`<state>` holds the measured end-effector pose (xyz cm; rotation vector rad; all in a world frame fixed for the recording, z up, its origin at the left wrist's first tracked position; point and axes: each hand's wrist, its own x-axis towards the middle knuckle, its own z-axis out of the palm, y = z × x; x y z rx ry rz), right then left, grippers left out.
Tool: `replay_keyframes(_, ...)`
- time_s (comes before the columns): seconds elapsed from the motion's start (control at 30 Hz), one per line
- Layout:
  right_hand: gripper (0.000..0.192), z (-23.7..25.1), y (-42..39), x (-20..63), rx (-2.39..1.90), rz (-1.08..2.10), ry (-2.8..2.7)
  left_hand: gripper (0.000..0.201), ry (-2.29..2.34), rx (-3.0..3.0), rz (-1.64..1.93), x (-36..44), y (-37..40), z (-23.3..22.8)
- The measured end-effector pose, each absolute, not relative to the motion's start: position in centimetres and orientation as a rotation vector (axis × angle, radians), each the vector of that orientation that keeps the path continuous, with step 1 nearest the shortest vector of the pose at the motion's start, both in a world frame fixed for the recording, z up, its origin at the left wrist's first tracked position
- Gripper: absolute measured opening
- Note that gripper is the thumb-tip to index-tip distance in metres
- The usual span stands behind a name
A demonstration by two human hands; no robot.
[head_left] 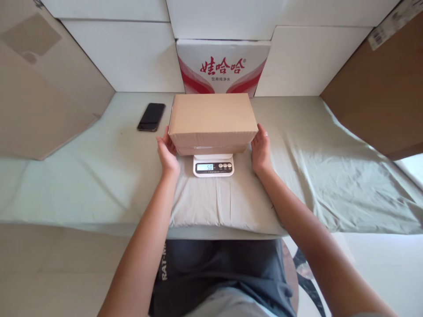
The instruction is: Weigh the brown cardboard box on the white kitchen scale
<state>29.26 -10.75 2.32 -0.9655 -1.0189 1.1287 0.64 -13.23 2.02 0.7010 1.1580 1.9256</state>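
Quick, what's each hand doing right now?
Left hand: open, at the left end of the cardboard box.
Right hand: open, at its right end; how firmly either presses can't be told.

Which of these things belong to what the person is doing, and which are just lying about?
Seemingly in use:
- small brown box, between the left grip and right grip
- white scale, below the box, display lit

Apparently just lying about:
- dark phone
- white-and-red carton behind
- large brown box at far left
- large brown box at far right
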Motion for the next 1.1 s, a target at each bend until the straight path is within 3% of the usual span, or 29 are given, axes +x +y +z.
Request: replay_keyframes(1.1,0.075,2.58,-11.12,28.77,-0.935,1.160,-1.031,0.096,1.155,0.781,1.926,0.95,-13.56,2.32)
